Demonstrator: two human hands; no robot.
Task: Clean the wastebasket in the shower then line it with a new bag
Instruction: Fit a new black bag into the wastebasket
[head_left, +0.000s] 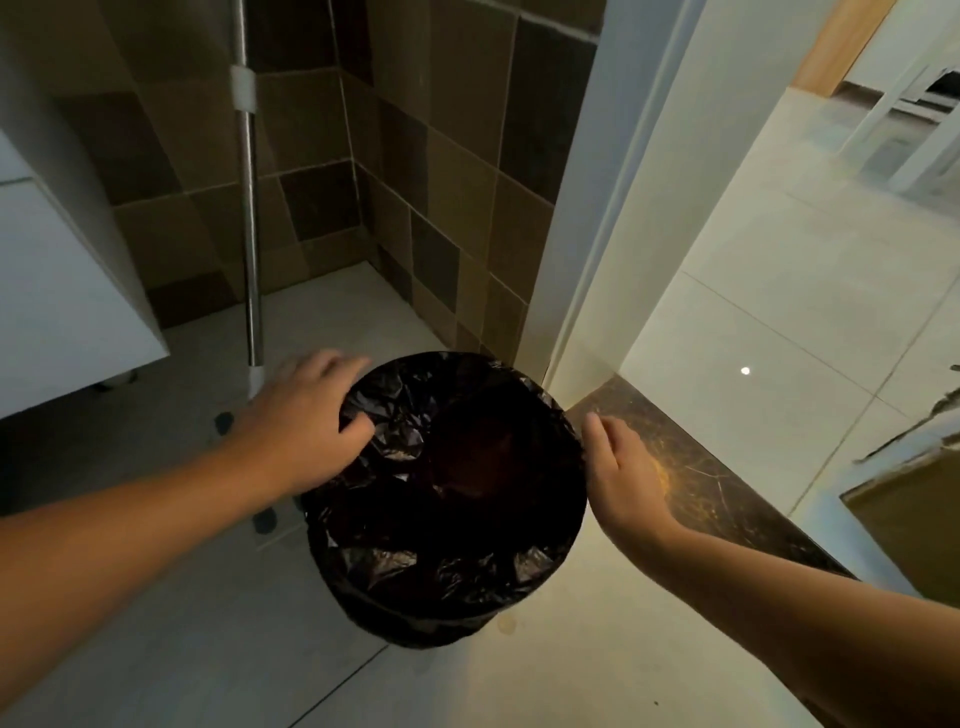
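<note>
Bathroom floor tiles (171, 623) by the doorway, lined wastebasket (447, 597) standing near the threshold (691, 483).
Left hand (306, 421) pinches the black bag (395, 431) at the rim; right hand (623, 467), fingers straight, touches the opposite edge.

Two bare forearms are showing, coming in from the lower corners, with no sleeve reaching into sight on either. The left hand (306, 426) is wearing no glove, ring or watch that can be made out. The right hand (626, 470) is likewise going bare, wrist uncovered. Dim light is blurring finer detail such as nails.
</note>
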